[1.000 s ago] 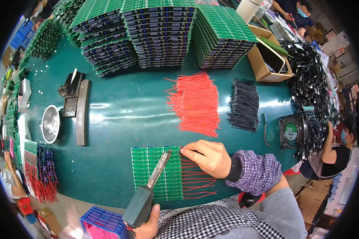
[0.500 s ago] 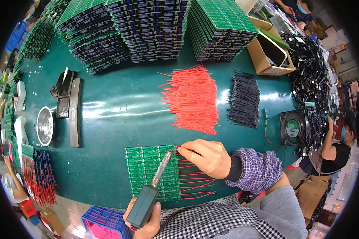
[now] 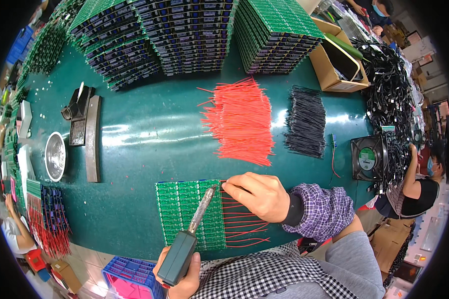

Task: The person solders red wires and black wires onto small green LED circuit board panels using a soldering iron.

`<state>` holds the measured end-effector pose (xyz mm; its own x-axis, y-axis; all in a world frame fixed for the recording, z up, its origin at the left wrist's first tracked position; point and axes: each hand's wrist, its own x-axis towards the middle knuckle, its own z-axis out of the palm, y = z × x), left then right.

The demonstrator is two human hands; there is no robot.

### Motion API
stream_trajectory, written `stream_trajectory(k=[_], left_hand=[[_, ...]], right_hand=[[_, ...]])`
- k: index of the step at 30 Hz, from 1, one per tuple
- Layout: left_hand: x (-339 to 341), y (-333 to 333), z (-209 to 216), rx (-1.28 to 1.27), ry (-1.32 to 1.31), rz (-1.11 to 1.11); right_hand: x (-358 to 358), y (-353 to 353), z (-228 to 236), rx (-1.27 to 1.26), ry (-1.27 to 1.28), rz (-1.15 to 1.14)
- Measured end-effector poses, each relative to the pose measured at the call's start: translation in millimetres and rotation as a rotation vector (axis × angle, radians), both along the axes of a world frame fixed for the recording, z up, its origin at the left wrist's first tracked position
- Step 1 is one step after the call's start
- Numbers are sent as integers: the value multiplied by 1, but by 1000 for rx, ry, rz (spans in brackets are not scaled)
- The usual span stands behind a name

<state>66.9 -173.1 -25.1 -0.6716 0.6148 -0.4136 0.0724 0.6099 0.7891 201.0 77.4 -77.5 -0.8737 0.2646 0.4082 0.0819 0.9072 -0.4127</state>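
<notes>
My left hand is wrapped round the dark green handle of a soldering iron. The iron's tip meets the upper right corner of a green circuit board panel, which lies flat at the table's near edge. At that same corner the fingertips of my right hand are pinched on a red wire, mostly hidden by the fingers. Below it, several red wires stick out rightward from the panel's right edge.
Beyond the panel lie a pile of red wires and a bundle of black wires. Tall stacks of circuit boards stand at the back. A metal bowl and a dark metal bar sit left, a fan right. Co-workers are nearby.
The view has shifted very slightly. Both hands keep their places, with the iron's tip and the pinched red wire still at the panel's upper right corner.
</notes>
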Motion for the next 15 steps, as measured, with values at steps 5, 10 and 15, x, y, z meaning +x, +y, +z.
stream_trajectory(k=[5, 10, 15], left_hand=[[0, -2, -5, 54, 32, -10], [-2, 4, 0, 38, 32, -38], [-1, 5, -1, 69, 30, -31]], right_hand=[[0, -1, -1, -1, -2, -5], [0, 0, 0, 3, 1, -9], [1, -1, 0, -32, -22, 0]])
